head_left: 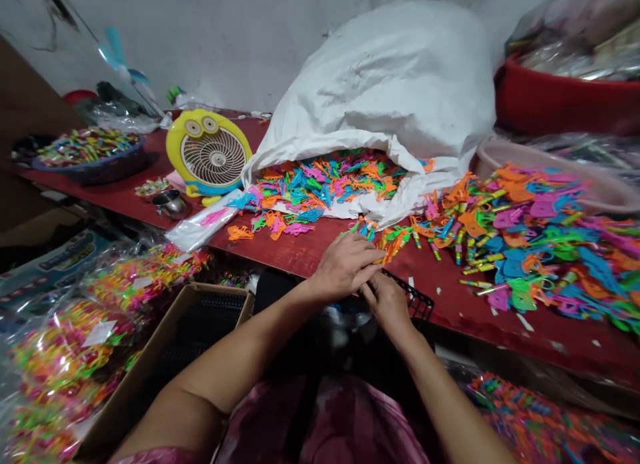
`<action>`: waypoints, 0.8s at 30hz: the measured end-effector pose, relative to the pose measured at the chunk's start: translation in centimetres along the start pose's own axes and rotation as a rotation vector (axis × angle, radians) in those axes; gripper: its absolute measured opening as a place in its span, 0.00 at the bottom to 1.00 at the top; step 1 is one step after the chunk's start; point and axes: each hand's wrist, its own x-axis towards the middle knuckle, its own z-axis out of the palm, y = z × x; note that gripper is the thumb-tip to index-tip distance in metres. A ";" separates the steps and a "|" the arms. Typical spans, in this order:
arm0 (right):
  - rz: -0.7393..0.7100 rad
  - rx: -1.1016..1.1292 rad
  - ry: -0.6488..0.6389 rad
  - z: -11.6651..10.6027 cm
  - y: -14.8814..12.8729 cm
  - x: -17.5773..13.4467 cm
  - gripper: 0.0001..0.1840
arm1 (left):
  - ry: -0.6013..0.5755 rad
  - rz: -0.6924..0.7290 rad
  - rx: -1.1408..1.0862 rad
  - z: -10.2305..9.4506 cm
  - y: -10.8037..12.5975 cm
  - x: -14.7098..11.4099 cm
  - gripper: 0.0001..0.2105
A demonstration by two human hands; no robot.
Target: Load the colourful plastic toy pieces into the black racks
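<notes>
At the front edge of the red table, my left hand (344, 264) and my right hand (389, 299) meet, fingers closed and touching. What they pinch is mostly hidden by the fingers. A black plastic grid (420, 305) sticks out beside my right hand. Just beyond my fingertips lie small orange and green plastic pieces (397, 241), shaped like toy guns. More colourful toy pieces (325, 177) spill from the mouth of a large white sack (400, 77). To the right is a big pile of toy pieces (530, 244) mixed with striped little tubes.
On the red table (295, 254) stand a yellow fan (215, 154), a metal cup (169, 203), clear plastic bags (200, 227) and a basin (95, 164) of striped tubes. A cardboard box (245, 304) of black parts and filled bags (75, 344) sit lower left. A red tub (565, 97) is back right.
</notes>
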 end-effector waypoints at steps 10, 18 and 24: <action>0.136 0.116 0.141 -6.0 4.2 -0.4 0.13 | 0.062 -0.172 0.162 -0.4 0.9 -0.3 0.16; 0.615 -0.363 -0.101 -6.6 8.3 7.3 0.20 | 0.062 -0.241 0.302 0.5 2.9 0.8 0.17; 0.736 -0.285 -0.154 -5.7 8.3 9.7 0.21 | -0.022 -0.234 0.233 -0.5 3.1 0.9 0.17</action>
